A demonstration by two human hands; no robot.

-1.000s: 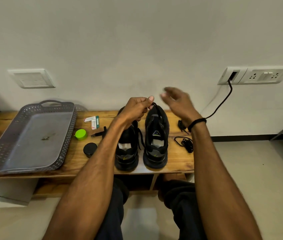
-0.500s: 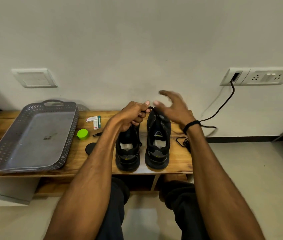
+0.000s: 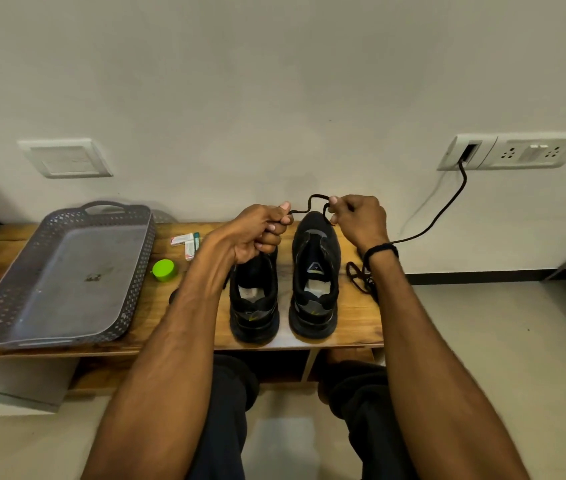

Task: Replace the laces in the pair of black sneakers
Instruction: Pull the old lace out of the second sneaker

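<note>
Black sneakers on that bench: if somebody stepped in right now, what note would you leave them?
Left hand: closed grip on one end of a black lace.
Right hand: pinching the same lace further along, above the toe of the right sneaker.
The left sneaker stands beside it on the wooden bench. Another dark lace lies bundled to the right of the shoes.
Done: right sneaker appears unlaced.
Left: I cannot tell the left sneaker's lacing. Thread the new laces through both.
</note>
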